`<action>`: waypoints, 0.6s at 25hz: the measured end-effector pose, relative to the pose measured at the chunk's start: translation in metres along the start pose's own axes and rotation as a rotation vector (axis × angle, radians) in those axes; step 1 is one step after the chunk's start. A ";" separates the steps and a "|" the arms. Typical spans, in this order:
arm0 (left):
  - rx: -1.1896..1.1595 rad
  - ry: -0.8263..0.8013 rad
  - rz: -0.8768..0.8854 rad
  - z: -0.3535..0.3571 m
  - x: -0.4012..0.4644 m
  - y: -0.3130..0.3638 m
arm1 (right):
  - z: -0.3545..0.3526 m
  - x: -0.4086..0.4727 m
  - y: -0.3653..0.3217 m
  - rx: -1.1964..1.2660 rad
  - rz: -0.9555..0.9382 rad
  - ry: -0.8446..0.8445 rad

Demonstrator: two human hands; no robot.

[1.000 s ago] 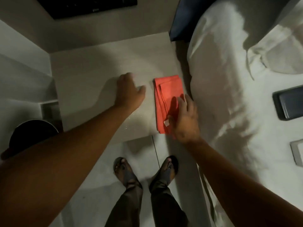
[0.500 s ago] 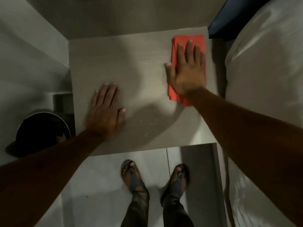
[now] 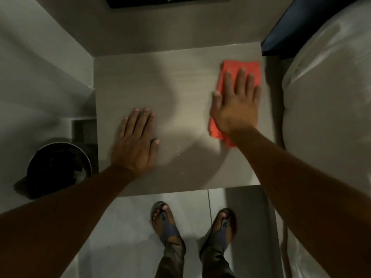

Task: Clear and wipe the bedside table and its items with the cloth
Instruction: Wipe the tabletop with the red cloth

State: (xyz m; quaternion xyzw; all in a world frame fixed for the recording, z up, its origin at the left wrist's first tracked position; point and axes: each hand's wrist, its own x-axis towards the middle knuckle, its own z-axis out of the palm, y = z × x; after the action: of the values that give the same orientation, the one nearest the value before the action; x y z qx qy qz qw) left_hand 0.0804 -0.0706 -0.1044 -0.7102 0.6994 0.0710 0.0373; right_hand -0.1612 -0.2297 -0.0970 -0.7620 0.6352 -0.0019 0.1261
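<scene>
The bedside table (image 3: 180,87) is a pale square top seen from above, with nothing on it but the cloth and my hands. A folded red cloth (image 3: 239,67) lies along its right side, reaching toward the far right corner. My right hand (image 3: 236,105) lies flat on the cloth, fingers spread, pressing it against the top. My left hand (image 3: 136,141) rests palm down on the bare near-left part of the table, holding nothing. A few small white specks (image 3: 177,150) lie on the top between my hands.
A dark round bin (image 3: 58,169) stands on the floor left of the table. The bed with white bedding (image 3: 325,117) lies close along the right side, below a dark headboard (image 3: 285,31). My sandalled feet (image 3: 166,221) stand on the tiled floor at the near edge.
My right hand has slid the cloth from the near right edge up toward the far right corner. My left hand has drawn back toward the near left of the top.
</scene>
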 end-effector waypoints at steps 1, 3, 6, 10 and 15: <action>0.001 0.009 -0.003 -0.001 0.000 0.000 | 0.003 0.022 -0.030 0.017 -0.050 0.002; -0.006 0.016 0.001 -0.002 0.000 -0.001 | 0.014 0.021 -0.085 0.045 -0.188 -0.018; 0.008 0.036 0.013 -0.001 0.000 0.000 | 0.034 -0.062 -0.105 0.040 -0.350 -0.047; 0.032 0.050 -0.002 0.001 -0.002 -0.001 | 0.035 -0.169 -0.034 0.037 -0.306 -0.095; 0.020 0.060 -0.005 0.003 -0.001 -0.002 | 0.022 -0.099 -0.014 -0.009 -0.018 -0.015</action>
State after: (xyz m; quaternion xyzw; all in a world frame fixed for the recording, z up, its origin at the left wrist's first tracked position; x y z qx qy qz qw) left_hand 0.0821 -0.0687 -0.1075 -0.7134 0.6990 0.0425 0.0235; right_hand -0.1627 -0.1274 -0.1003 -0.7682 0.6274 0.0055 0.1273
